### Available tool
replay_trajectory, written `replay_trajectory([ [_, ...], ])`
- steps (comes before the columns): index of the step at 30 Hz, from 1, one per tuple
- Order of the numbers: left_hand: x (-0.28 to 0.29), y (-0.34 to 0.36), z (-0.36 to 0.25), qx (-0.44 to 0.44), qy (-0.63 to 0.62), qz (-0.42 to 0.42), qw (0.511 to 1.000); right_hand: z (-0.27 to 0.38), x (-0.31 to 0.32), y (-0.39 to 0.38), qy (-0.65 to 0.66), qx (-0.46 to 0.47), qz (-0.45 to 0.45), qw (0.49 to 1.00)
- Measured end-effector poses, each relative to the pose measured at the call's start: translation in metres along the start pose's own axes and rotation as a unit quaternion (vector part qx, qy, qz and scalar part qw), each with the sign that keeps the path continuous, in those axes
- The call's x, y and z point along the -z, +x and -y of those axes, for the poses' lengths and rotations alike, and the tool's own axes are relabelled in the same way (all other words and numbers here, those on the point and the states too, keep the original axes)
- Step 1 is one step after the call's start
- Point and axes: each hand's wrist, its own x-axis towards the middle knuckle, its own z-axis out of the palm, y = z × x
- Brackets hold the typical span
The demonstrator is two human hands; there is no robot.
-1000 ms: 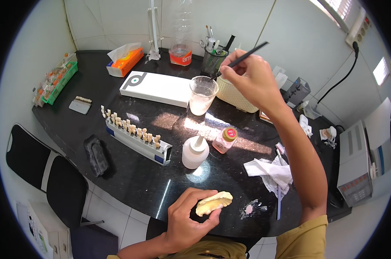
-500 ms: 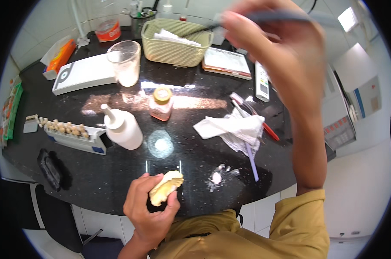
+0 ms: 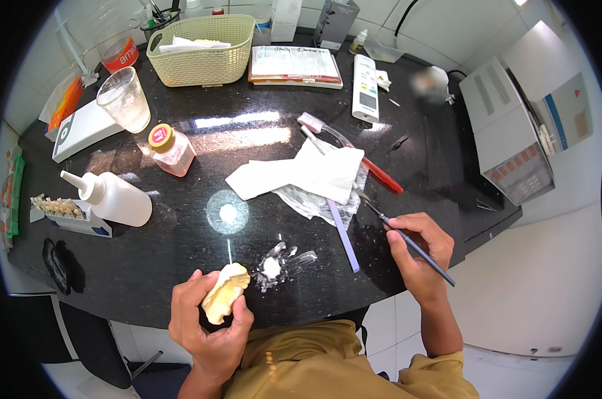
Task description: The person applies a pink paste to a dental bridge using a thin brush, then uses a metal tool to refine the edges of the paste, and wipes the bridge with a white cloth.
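At the counter's near edge, our left hand (image 3: 208, 319) is clamped around a pale yellow plaster cast (image 3: 225, 300). White powder (image 3: 272, 267) lies just beside it, already spread. Our right hand (image 3: 417, 256) pinches a thin brush (image 3: 407, 241), its tip by the tissues (image 3: 301, 176); brushing the cast seems still ahead.

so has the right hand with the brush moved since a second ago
Yes. The right hand with the brush has come down from above the cup to the near counter edge, beside the tissue.
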Motion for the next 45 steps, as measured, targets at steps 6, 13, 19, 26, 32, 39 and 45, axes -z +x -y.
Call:
replay_trajectory([
  [6,-0.007,-0.002,0.002,-0.013,0.054,-0.027,0.998,-0.004,0.0,0.006,-0.044,0.092,0.052,0.993],
  [13,-0.015,0.0,0.002,-0.03,0.068,-0.032,0.997,0.008,-0.015,0.014,0.027,0.136,0.012,0.99],
  [19,-0.012,0.0,0.005,-0.043,0.075,-0.029,0.996,0.016,-0.041,0.036,-0.027,0.197,0.087,0.976],
  [26,-0.011,-0.001,0.01,-0.045,0.058,-0.01,0.997,0.043,-0.028,-0.014,0.19,-0.049,0.087,0.977],
  [32,-0.009,0.001,0.009,-0.05,0.069,0.001,0.996,0.045,-0.041,-0.036,0.209,-0.066,0.156,0.963],
  [39,-0.011,0.001,0.011,-0.056,0.078,0.005,0.995,0.043,-0.056,-0.037,0.214,-0.082,0.122,0.966],
  [45,-0.01,0.002,0.01,-0.053,0.08,0.02,0.995,0.041,-0.057,-0.034,0.171,-0.038,0.136,0.975],
])
